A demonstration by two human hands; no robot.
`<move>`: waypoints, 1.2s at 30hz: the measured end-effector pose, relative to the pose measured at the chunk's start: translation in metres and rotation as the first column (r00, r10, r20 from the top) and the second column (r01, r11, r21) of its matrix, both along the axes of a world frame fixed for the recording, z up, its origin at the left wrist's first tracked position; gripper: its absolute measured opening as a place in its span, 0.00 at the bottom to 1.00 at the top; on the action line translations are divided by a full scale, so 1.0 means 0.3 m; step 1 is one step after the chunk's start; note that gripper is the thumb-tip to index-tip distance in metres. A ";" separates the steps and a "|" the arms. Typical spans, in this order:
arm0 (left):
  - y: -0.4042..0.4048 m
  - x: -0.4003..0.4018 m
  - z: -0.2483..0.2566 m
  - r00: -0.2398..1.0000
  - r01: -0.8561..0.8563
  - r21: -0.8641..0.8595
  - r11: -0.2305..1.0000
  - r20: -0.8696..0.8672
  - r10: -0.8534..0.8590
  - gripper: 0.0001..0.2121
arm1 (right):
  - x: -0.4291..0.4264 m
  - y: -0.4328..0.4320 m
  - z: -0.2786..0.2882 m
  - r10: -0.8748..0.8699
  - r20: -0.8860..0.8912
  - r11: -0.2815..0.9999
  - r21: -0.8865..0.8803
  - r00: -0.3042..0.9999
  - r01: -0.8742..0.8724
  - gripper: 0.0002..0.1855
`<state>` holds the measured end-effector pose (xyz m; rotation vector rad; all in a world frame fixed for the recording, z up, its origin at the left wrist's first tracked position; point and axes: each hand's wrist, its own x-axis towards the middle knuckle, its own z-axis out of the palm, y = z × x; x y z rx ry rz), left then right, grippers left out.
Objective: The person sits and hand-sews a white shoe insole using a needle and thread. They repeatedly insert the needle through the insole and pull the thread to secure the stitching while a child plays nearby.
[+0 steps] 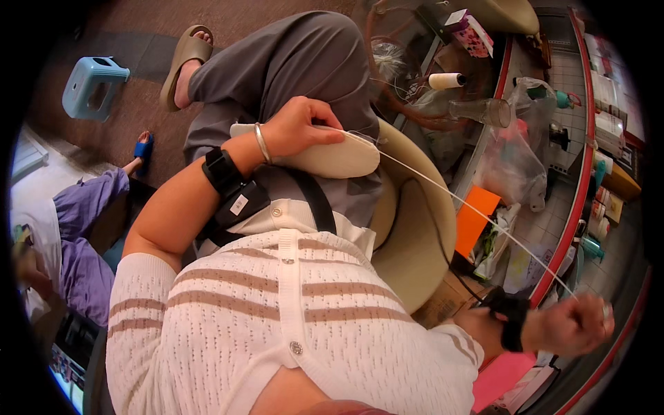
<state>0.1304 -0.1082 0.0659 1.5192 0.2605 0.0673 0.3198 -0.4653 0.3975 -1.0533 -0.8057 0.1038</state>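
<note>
My left hand, with a silver bracelet at the wrist, grips a pale, thick shoe sole or insole over my lap, thumb on its upper face. A white thread runs taut from the sole's rounded end across to my right hand. That hand is out to the far right, slightly blurred, its fingers closed around the thread's end. Whether it also holds a needle cannot be made out. Loose loops of thread lie by the sole's end.
Right of my legs stand a cream rounded seat, a thread spool, a glass bottle, a tissue box, a plastic bag and an orange box. A blue stool and another person are at left.
</note>
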 end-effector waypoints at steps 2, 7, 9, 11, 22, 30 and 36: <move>-0.001 0.003 -0.008 1.000 -0.011 -0.015 1.000 -0.014 0.011 0.07 | 0.014 -0.132 0.141 -0.252 0.357 0.960 -0.022 0.899 0.278 0.07; 0.001 0.010 -0.004 0.998 -0.043 -0.005 0.999 -0.053 0.042 0.07 | 0.050 -0.402 0.364 -0.780 0.625 0.322 0.434 -0.024 0.842 0.11; 0.001 0.011 -0.007 0.996 -0.051 0.006 0.999 -0.070 0.052 0.07 | 0.045 -0.479 0.412 -0.780 0.509 -0.002 0.580 -0.363 0.815 0.13; 0.005 0.008 -0.003 0.995 -0.061 0.028 0.998 -0.078 0.063 0.07 | 0.035 -0.599 0.474 -0.748 0.413 -0.222 0.582 -0.520 0.782 0.12; 0.031 0.016 0.008 0.996 0.010 -0.029 1.000 -0.087 -0.013 0.09 | 0.057 -0.372 0.244 -0.261 0.862 -0.116 0.420 -0.435 0.900 0.03; 0.054 0.014 0.025 0.989 0.023 -0.123 0.992 -0.145 -0.041 0.09 | -0.225 0.547 -0.629 0.115 0.308 0.630 -0.758 0.945 0.170 0.09; 0.054 0.026 0.033 0.987 0.033 -0.158 0.987 -0.152 -0.058 0.08 | -0.290 0.646 -0.862 0.159 0.168 0.544 -0.837 0.973 0.055 0.08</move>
